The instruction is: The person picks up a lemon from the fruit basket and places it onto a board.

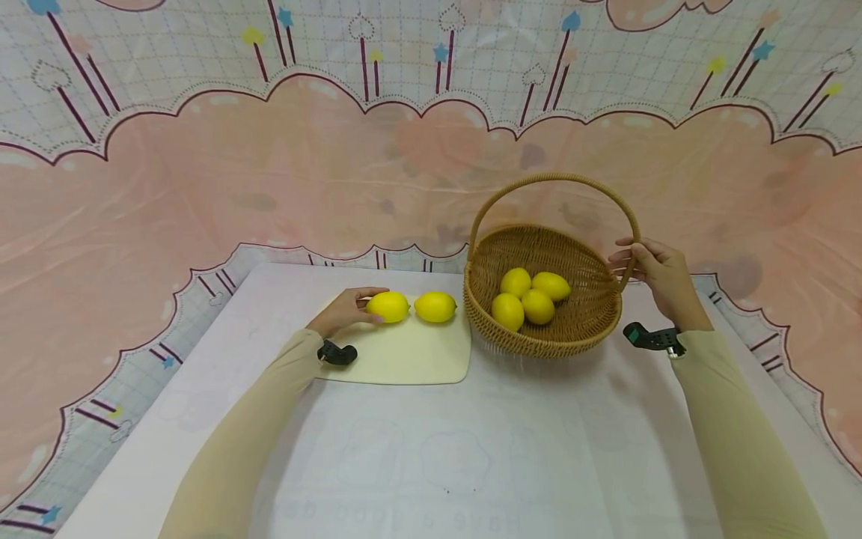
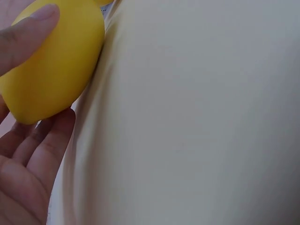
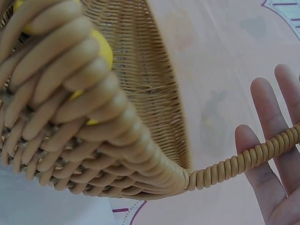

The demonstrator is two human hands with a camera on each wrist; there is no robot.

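Note:
My left hand (image 1: 348,308) holds a yellow lemon (image 1: 388,308) at the left side of a cream cutting board (image 1: 404,355), thumb on one side and fingers on the other. In the left wrist view that lemon (image 2: 61,65) lies between thumb and fingertips. Just right of it, a second lemon (image 1: 435,307) rests on the board. A woven wicker basket (image 1: 545,344), its mouth facing me, has several lemons (image 1: 538,307) inside. At the right end of its arched handle (image 1: 555,177), my right hand (image 1: 656,269) grips, with fingers reaching behind the handle in the right wrist view.
The basket stands close to the board's right edge. Both lie on a white-covered table (image 1: 431,457). Behind the table hangs a pink patterned cloth (image 1: 337,172). Small black devices (image 1: 653,337) are strapped at both wrists.

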